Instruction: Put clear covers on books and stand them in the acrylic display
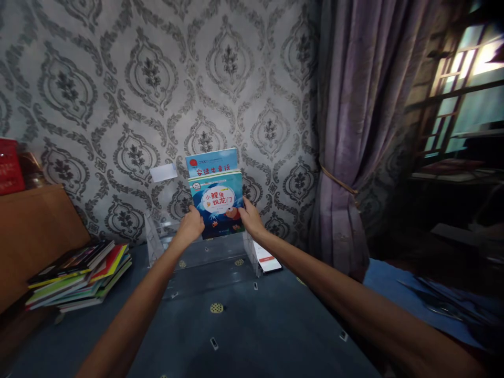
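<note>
Left hand (191, 224), right hand (252, 216), forearms (151, 286), all bare

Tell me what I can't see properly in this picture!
In the head view:
Lower cover of the rear storybook: hidden by the front picture book.
Left hand, right hand: some fingers hidden behind these books.
Smartphone text: too small.
Red box: cut off by left edge.

Front book (218, 205) in the grip: deep blue, white oval, red title. Rear book (210, 159), just behind: lighter blue, red lettering. Wallpaper (157, 110) I see beyond the grip: pale grey, darker damask. Curtain (352, 105) right of it: dusky purple. Table cover (255, 336) below: dark blue-grey, yellow dark-dotted ovals. Book stack (84, 275) left: black, red, yellow, green.
</note>
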Tool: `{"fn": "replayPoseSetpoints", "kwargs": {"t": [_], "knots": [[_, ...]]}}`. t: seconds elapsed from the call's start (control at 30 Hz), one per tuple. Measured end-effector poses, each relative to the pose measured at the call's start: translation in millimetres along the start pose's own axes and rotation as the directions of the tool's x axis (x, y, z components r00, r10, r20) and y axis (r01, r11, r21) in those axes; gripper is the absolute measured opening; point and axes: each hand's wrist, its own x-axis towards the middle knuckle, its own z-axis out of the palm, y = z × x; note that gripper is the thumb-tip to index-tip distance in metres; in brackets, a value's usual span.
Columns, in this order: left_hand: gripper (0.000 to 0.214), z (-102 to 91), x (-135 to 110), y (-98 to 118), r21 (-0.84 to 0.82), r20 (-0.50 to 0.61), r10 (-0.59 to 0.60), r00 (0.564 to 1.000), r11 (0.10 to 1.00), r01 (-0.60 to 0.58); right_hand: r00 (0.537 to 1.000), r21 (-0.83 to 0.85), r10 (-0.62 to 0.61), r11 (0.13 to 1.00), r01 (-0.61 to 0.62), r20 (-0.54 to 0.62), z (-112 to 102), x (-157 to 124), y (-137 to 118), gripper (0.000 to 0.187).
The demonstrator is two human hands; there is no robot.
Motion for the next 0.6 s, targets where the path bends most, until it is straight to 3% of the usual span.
{"fn": "replayPoseSetpoints", "kwargs": {"t": [0.13, 0.3, 0.6], "knots": [[0.033, 0.5, 2, -1, -0.008, 0.003, 0.005, 1.000, 1.000, -0.005, 0.994, 0.040, 0.092, 0.995, -0.090, -0.053, 1, 0, -4, 0.054], [0.036, 3.8, 4, -5, -0.039, 0.003, 0.038, 0.999, 0.999, -0.038, 0.992, 0.084, 0.114, 0.990, -0.109, -0.061, 1, -1, -7, 0.053], [0.031, -5.9, 14, -33, -0.139, -0.031, 0.123, 0.992, 0.982, -0.126, 0.983, 0.118, 0.149, 0.984, -0.137, -0.103, -16, 14, -10, 0.045]]}}
